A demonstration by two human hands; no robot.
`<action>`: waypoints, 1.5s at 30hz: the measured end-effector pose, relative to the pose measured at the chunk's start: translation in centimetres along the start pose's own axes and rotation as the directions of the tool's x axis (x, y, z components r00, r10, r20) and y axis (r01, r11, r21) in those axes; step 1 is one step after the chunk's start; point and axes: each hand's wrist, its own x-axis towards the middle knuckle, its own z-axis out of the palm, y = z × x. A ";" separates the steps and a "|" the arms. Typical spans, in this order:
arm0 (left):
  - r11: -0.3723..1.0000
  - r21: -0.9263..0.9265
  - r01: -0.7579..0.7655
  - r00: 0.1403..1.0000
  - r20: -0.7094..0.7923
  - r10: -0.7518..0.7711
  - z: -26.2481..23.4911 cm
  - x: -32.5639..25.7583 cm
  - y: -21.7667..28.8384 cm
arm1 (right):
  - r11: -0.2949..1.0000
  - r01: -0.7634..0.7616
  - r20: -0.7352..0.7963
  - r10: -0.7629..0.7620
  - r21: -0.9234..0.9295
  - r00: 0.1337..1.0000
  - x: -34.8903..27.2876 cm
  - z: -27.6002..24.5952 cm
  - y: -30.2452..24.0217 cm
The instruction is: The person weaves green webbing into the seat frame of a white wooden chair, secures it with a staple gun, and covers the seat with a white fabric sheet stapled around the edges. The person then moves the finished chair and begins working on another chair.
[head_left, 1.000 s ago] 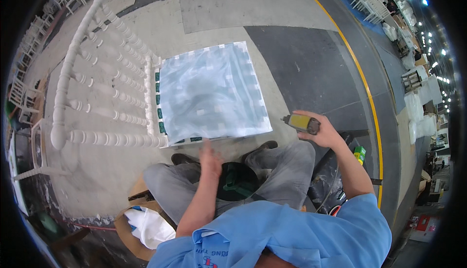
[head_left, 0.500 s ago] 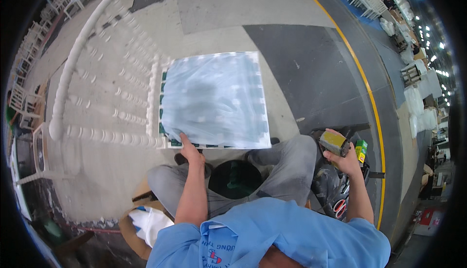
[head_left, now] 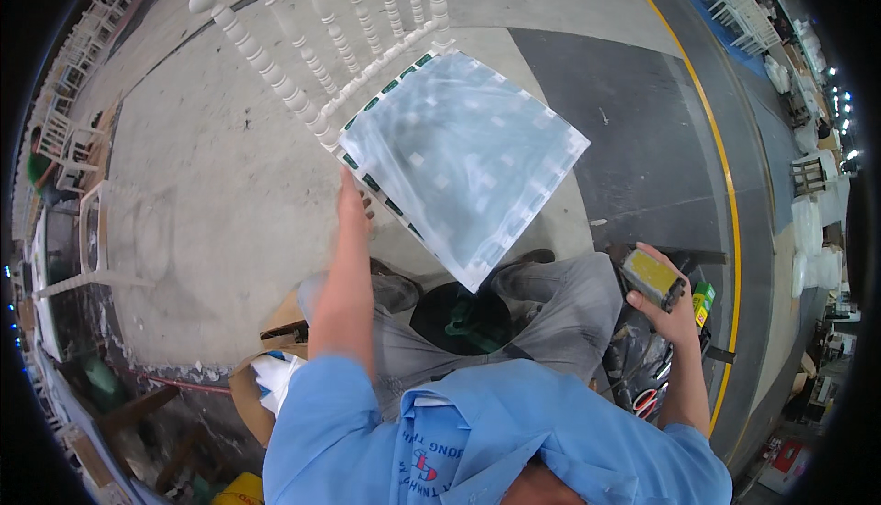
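A white chair (head_left: 326, 133) with turned spindles stands in front of me, its back toward the far left. Bluish translucent film covers its seat (head_left: 463, 152), and green patches show along the seat's edges. My left hand (head_left: 351, 200) is at the seat's left edge, just below the near back post, its fingers curled at the frame and partly hidden. On my right, away from the chair, my right hand (head_left: 674, 308) is closed around a yellow-and-grey block-shaped tool (head_left: 652, 276); its exact kind does not show.
Between my feet stands a dark round stool top (head_left: 461, 319). Red-handled scissors (head_left: 645, 403) and a green-yellow box (head_left: 703, 303) lie by my right side. An open carton (head_left: 246, 395) with white material stands at my left. A yellow line (head_left: 730, 193) runs along the floor.
The chair has turned clockwise, its back swinging from the left toward the far side. My left hand has moved from the near seat corner to the left edge. The right hand keeps its tool.
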 end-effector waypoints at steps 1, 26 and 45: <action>0.995 0.028 -0.095 0.988 -0.120 0.097 -1.0 -0.9 -1.2 | 1.000 -0.001 0.005 0.001 0.011 1.000 -0.1 0.1 0.2; 0.957 0.230 -0.174 0.979 0.147 0.143 1.1 -10.6 -8.7 | 0.796 0.579 0.674 -0.330 -0.178 0.661 11.6 10.5 -9.0; 0.976 0.159 -0.146 0.989 0.015 0.145 0.6 -9.0 -10.4 | 0.667 0.707 0.939 -0.029 -0.237 0.342 20.8 25.8 -6.5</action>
